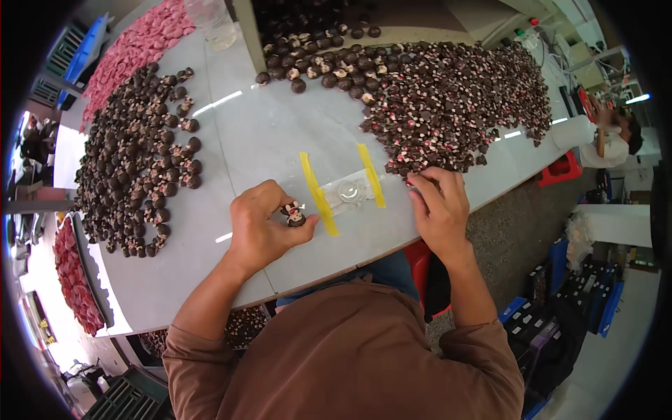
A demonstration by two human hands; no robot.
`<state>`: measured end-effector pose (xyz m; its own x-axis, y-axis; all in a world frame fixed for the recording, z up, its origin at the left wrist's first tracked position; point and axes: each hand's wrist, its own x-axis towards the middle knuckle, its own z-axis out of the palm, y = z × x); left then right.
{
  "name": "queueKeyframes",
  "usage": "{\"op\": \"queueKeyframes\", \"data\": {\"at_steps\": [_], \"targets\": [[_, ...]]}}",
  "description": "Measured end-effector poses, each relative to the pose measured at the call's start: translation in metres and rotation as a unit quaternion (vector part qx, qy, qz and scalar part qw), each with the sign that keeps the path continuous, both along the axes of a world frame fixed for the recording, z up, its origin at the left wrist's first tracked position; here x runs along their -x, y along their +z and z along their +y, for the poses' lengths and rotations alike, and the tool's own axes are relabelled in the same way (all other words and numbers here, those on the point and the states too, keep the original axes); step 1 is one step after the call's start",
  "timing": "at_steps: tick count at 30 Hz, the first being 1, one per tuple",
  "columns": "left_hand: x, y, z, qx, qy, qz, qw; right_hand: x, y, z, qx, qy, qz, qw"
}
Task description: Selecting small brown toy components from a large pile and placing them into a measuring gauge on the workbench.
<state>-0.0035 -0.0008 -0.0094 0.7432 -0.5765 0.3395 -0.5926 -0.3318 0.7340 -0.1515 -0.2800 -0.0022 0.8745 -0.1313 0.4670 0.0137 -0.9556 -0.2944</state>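
My left hand is closed around a small dark brown figurine with a pale face and red details. My right hand is in a pinch at the near edge of a heap of small dark brown, white and red pieces. A tiny red bit shows at its fingertips; whether they grip it or just touch it is too small to tell. Between my hands, a clear film with a round transparent form lies on the table, with yellow tape strips along both sides.
On the left of the white table spreads a group of round brown figurines, with pink pieces beyond. More brown balls lie at the back by a shelf post. A clear jar stands far left. Another person sits far right.
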Motion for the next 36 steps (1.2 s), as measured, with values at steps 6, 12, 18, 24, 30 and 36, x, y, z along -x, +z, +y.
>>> {"op": "queueKeyframes", "data": {"at_steps": [6,12,18,24,30,36], "targets": [[-0.015,0.004,-0.006,0.047,0.038,-0.050,0.997,0.014,0.008,-0.022,0.045,0.052,0.036,0.997],[-0.099,0.042,0.067,-0.061,0.323,-0.078,0.941,0.008,0.006,-0.046,0.082,0.097,0.078,0.989],[-0.183,0.042,0.180,-0.350,0.536,-0.086,0.763,0.006,0.018,-0.029,0.092,0.094,0.065,0.989],[-0.170,0.037,0.168,-0.343,0.565,-0.299,0.688,-0.004,0.014,-0.026,0.059,0.098,0.034,0.993],[-0.124,0.026,-0.015,-0.160,0.197,-0.109,0.961,0.002,0.013,-0.024,0.071,0.080,0.029,0.994],[-0.117,0.009,-0.120,-0.231,0.168,-0.062,0.956,0.006,0.017,0.000,0.083,0.110,0.023,0.990]]}}
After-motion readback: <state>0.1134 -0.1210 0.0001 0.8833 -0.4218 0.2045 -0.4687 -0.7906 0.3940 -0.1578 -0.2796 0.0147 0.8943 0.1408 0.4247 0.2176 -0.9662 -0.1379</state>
